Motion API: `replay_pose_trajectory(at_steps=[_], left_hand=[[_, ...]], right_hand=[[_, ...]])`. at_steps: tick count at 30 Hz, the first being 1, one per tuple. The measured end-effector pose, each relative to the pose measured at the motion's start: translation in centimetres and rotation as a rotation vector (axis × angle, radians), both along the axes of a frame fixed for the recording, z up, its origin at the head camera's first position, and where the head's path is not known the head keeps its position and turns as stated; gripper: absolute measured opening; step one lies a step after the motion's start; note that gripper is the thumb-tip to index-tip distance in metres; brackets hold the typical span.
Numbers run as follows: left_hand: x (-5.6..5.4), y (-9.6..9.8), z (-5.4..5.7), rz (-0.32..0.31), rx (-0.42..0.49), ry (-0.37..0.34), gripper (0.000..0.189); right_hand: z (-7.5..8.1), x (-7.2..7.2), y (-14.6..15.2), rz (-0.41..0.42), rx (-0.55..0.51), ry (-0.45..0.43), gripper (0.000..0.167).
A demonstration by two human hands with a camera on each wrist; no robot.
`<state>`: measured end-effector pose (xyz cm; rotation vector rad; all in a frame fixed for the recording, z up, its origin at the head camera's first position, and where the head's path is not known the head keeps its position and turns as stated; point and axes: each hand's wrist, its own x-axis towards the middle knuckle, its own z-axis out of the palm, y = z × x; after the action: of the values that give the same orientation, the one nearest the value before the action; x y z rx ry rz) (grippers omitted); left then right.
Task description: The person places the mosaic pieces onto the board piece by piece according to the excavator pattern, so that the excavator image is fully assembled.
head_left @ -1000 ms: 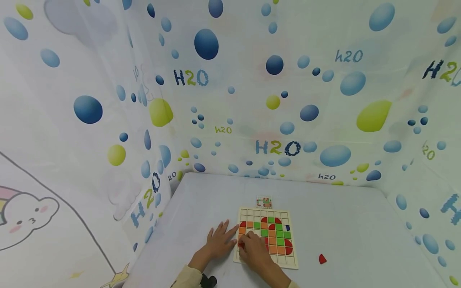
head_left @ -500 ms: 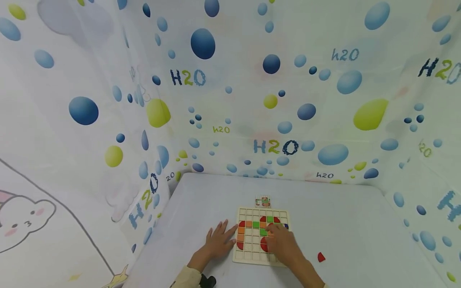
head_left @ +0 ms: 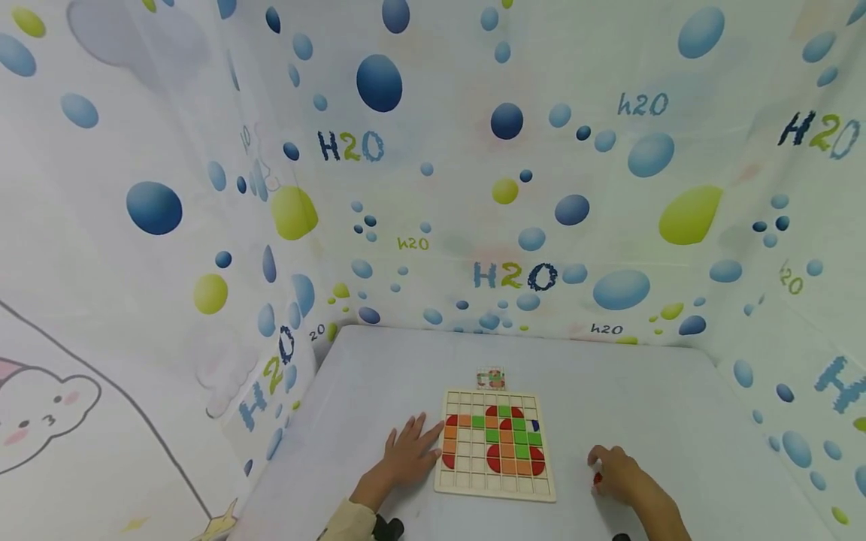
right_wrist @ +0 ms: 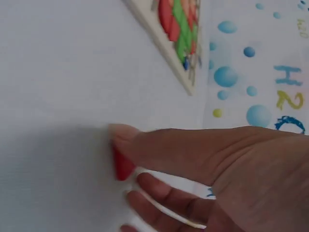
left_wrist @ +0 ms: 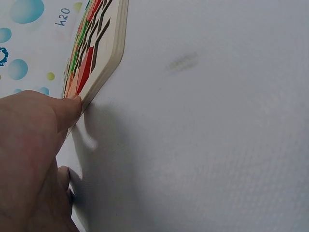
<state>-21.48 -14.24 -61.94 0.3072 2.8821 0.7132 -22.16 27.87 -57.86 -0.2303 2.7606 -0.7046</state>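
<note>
A square wooden grid board [head_left: 467, 485] lies on the table, partly filled with red, orange and green pieces plus a dark blue one. My left hand [head_left: 409, 453] rests at its left side with fingers spread. In the left wrist view the thumb [left_wrist: 67, 111] of that hand touches the board's edge [left_wrist: 108, 67]. Off to the right of the board, my right hand [head_left: 621, 475] pinches a red quarter-circle piece [right_wrist: 122, 166] at the tabletop. The thumb lies along one side of this piece, fingers curled in from the other, hiding part of it.
Behind the board lies a small printed pattern card [head_left: 491, 378]. The white-covered table [head_left: 379, 361] meets curtains [head_left: 433, 203] printed with bubbles on the back and both sides. A black object [head_left: 389, 527] shows by the left wrist.
My right hand has gone from the board's left part, across its middle, to the red piece on the right, and now grips it. My left hand stays by the board.
</note>
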Motion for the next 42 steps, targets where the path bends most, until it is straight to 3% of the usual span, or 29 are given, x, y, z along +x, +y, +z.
replay_pose_trajectory(at_steps=[5, 9, 18, 23, 28, 32, 37, 42], left_hand=[[0.0, 0.0, 0.2, -0.01, 0.009, -0.003, 0.057], [-0.1, -0.1, 0.3, -0.01, 0.006, -0.009, 0.058], [0.1, -0.2, 0.2, -0.007, 0.023, 0.023, 0.057], [0.2, 0.0, 0.1, -0.003, 0.018, 0.015, 0.058], [-0.1, 0.0, 0.0, 0.008, -0.016, 0.019, 0.057], [-0.2, 0.0, 0.2, 0.001, -0.025, 0.013, 0.057], [0.1, 0.0, 0.1, -0.001, 0.0, 0.012, 0.057], [0.3, 0.2, 1.1, -0.001, -0.016, 0.004, 0.056]], right_hand=[[-1.5, 0.3, 0.5, -0.024, -0.076, 0.049, 0.024], [-1.9, 0.2, 0.6, -0.079, -0.058, 0.092, 0.024], [-1.7, 0.3, 0.6, -0.141, 0.04, 0.011, 0.038], [-1.4, 0.3, 0.8, -0.105, -0.019, -0.003, 0.029], [-1.4, 0.2, 0.8, -0.038, -0.079, 0.008, 0.033], [-1.8, 0.3, 0.8, -0.029, -0.082, 0.053, 0.023], [-2.8, 0.3, 0.6, -0.055, -0.081, 0.097, 0.026], [-3.7, -0.2, 0.1, -0.072, -0.065, 0.157, 0.023]])
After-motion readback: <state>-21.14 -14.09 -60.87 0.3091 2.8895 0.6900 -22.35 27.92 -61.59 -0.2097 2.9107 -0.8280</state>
